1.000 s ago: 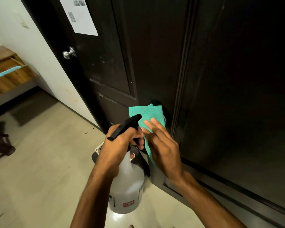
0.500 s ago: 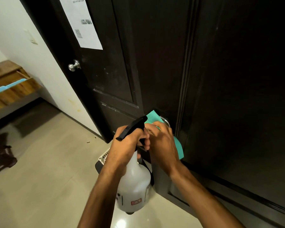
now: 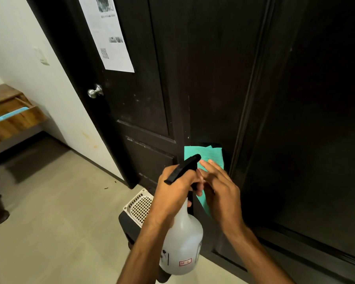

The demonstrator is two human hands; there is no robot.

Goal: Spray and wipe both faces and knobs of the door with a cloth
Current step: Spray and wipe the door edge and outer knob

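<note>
A dark brown panelled door (image 3: 307, 124) fills the right half of the view, close to me. My right hand (image 3: 221, 191) presses a teal cloth (image 3: 208, 154) flat against the door near its edge, fingers straight; the knob there is hidden under the cloth. My left hand (image 3: 174, 193) grips the neck of a white spray bottle (image 3: 182, 249) with a black trigger head (image 3: 182, 168), held just left of the cloth.
A second dark door (image 3: 139, 103) stands further back with a silver knob (image 3: 94, 92) and a paper notice (image 3: 109, 35). A white-and-black basket-like object (image 3: 137, 208) sits on the tiled floor (image 3: 49, 232) below my hands. Wooden stairs (image 3: 10, 117) rise at far left.
My right hand went from flat on the cloth to cupped around the knob area, and is now flat on the cloth again. The view tilted upward.
</note>
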